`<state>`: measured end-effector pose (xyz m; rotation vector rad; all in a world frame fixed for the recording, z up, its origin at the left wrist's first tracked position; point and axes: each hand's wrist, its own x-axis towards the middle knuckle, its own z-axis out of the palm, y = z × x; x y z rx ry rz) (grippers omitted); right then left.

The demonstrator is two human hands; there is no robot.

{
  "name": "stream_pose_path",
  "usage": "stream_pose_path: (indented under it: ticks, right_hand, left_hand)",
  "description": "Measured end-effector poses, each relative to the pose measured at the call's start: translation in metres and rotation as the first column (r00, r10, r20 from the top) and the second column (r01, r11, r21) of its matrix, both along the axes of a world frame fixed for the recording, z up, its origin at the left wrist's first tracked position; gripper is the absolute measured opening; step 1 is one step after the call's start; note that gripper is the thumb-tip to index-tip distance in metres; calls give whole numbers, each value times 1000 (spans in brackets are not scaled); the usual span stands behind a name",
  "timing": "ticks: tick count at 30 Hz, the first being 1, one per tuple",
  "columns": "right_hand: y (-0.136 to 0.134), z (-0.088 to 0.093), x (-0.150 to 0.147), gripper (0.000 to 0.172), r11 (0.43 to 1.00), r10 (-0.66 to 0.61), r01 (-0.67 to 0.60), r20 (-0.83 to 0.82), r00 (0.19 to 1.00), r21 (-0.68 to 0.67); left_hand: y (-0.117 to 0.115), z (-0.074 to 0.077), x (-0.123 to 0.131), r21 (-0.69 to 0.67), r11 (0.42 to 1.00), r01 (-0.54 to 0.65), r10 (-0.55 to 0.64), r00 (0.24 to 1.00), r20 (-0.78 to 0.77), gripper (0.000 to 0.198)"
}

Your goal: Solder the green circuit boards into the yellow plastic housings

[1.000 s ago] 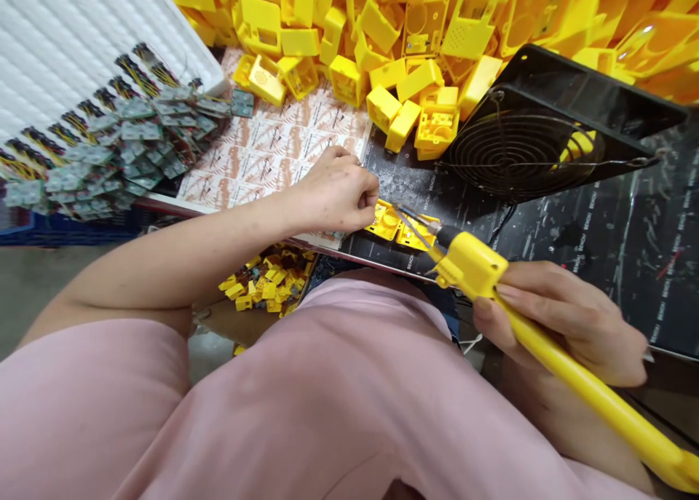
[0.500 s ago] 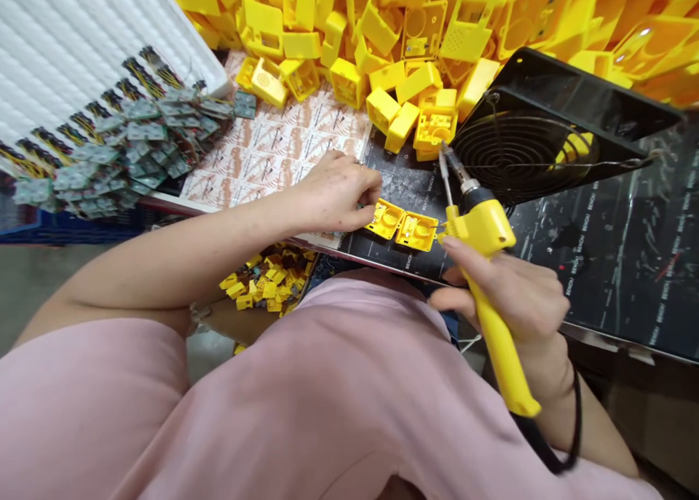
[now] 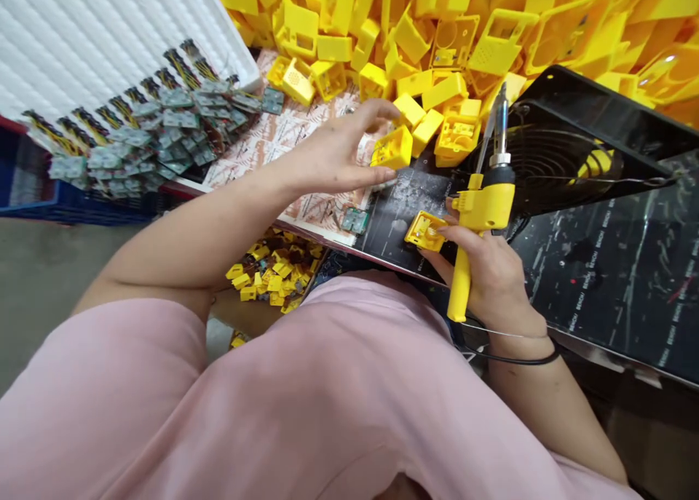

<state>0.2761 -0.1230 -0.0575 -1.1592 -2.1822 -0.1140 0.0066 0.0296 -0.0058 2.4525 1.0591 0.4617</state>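
My right hand (image 3: 491,278) is closed around a yellow soldering iron (image 3: 483,209), held upright with its metal tip pointing up. Its fingertips also touch a small yellow plastic shell (image 3: 424,231) lying on the black mat (image 3: 601,267). My left hand (image 3: 336,154) reaches toward the pile, fingers spread, with thumb and fingers around a yellow plastic box (image 3: 392,148). A small green circuit board (image 3: 354,220) lies on the table edge below my left hand.
A big heap of yellow plastic housings (image 3: 464,27) fills the back. A black fan with a wire grille (image 3: 551,158) stands at right. Rows of wired green circuit boards (image 3: 147,132) lie at left beside a white ribbed tray (image 3: 92,34). Small yellow parts (image 3: 270,271) fill a box below the table edge.
My left hand left the two shells and rose to a yellow box by the pile. My right hand swung the soldering iron upright; only one shell now lies on the mat.
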Motion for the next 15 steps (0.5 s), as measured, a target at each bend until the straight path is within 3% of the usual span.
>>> stream_pose_path:
  ticks: [2, 5, 10, 13, 15]
  right_hand:
    - [-1, -1, -6, 42, 1000, -9, 9, -7, 1000, 5]
    - [-2, 0, -12, 45, 1000, -7, 7, -6, 1000, 0]
    - [3, -1, -21, 53, 1000, 12, -12, -53, 999, -11]
    - [6, -4, -28, 49, 997, 52, -56, -77, 996, -46]
    - [7, -6, -30, 50, 995, 67, -74, -92, 993, -70]
  left_hand:
    - [1, 7, -14, 83, 993, -81, 75, 995, 64, 54]
    - [-21, 12, -37, 169, 974, -150, 137, 987, 87, 33]
    - [-68, -15, -52, 238, 971, -20, 90, 954, -287, 34]
    - [-75, -27, -48, 308, 951, 22, 111, 905, -411, 37]
    - [-72, -24, -50, 318, 947, 38, 108, 897, -428, 40]
